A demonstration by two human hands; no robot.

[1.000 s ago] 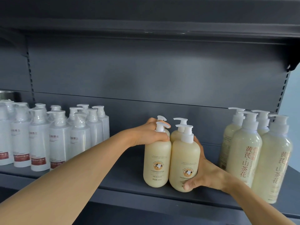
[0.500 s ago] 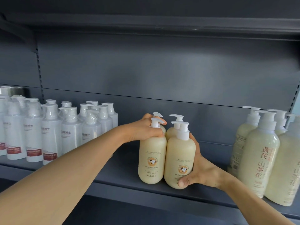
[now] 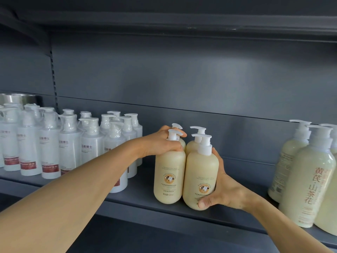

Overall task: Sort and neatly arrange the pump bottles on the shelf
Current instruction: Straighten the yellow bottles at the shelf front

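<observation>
Dark shelf [image 3: 138,192] carries white bottles [image 3: 69,143] left, pale-green bottles [image 3: 308,172] right, four cream bottles [image 3: 169,176] clustered mid-shelf between them; left hand [image 3: 162,143] grips the front-left one's neck, right hand [image 3: 226,189] wraps the front-right bottle [image 3: 199,172] low.

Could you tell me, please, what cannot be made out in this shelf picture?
Head view:
- Rear cream cow-label pump bottles: bodies hidden by the front pair.
- Right hand fingers: behind the front right bottle.
- Pale yellow-green pump bottles: cut by the right edge.
- Small label print: too small.
</observation>
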